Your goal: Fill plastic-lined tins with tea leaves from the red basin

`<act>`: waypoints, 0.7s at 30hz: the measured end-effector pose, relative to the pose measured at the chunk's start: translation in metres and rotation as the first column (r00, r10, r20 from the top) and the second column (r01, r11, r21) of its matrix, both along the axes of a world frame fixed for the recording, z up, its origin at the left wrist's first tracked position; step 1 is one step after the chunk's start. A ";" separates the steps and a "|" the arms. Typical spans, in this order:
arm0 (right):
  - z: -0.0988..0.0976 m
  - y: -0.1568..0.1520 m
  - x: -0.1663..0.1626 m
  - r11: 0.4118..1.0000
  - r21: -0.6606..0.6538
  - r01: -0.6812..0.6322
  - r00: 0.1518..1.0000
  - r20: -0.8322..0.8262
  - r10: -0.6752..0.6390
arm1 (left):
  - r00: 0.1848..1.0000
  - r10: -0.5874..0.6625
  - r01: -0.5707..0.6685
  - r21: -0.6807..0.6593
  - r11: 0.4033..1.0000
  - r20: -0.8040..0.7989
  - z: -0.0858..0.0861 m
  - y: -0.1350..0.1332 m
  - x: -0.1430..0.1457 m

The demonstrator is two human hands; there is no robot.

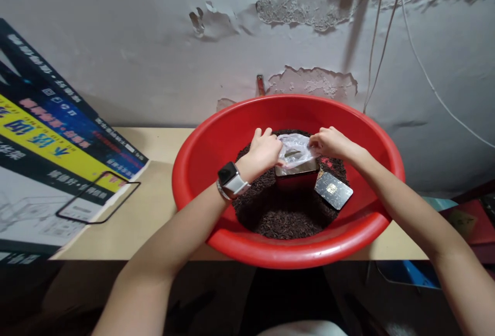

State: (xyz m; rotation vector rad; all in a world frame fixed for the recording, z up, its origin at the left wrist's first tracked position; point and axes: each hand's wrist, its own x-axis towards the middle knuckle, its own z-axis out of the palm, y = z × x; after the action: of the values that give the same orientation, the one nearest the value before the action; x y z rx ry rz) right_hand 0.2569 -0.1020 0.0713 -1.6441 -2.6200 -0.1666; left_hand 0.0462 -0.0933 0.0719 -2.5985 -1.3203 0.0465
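A clear plastic bag (296, 156) is stretched between my two hands, its mouth partly open over a metal tin (297, 170). My left hand (264, 151), with a watch on the wrist, pinches the bag's left edge. At its right edge, my right hand (328, 142) grips the plastic with curled fingers. The tin stands on dark, loose dried leaf-like bits (284, 222) inside a large red basin (301, 259). Beside the tin, to the right, a dark speckled rectangular lid (333, 190) lies tilted on the bits. What the bag contains is hard to make out.
The basin rests on a pale wooden table (154, 186). At left stands a large printed box (58, 145) with a thin black wire frame (98, 196) by its edge. Behind is a peeling wall (154, 42) with hanging cables (381, 42). Reddish items (467, 222) sit at right.
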 end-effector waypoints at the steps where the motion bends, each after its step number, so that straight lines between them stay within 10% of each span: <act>1: 0.001 -0.001 0.000 0.999 -0.011 0.050 0.998 0.045 -0.049 | 1.000 0.009 -0.009 0.007 1.000 -0.024 0.001 -0.003 0.000; 8: 0.013 -0.015 -0.008 0.994 0.040 0.103 0.985 0.137 -0.107 | 0.984 0.070 -0.087 -0.102 0.991 -0.161 0.008 -0.011 -0.008; 16: -0.003 -0.012 -0.013 0.932 -0.290 0.216 0.976 0.104 -0.194 | 0.968 0.071 -0.136 -0.261 0.956 -0.243 -0.009 0.003 0.007; 21: -0.017 -0.001 0.000 0.891 -0.417 0.179 0.977 -0.030 -0.210 | 0.997 0.067 -0.072 -0.394 0.916 -0.027 -0.032 0.016 -0.005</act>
State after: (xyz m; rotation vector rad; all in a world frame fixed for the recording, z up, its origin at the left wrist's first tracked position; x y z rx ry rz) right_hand 0.2571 -0.1026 0.0542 -1.9885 -2.5530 0.4701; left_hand 0.0412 -0.0770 0.0399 -2.8654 -1.5356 0.3808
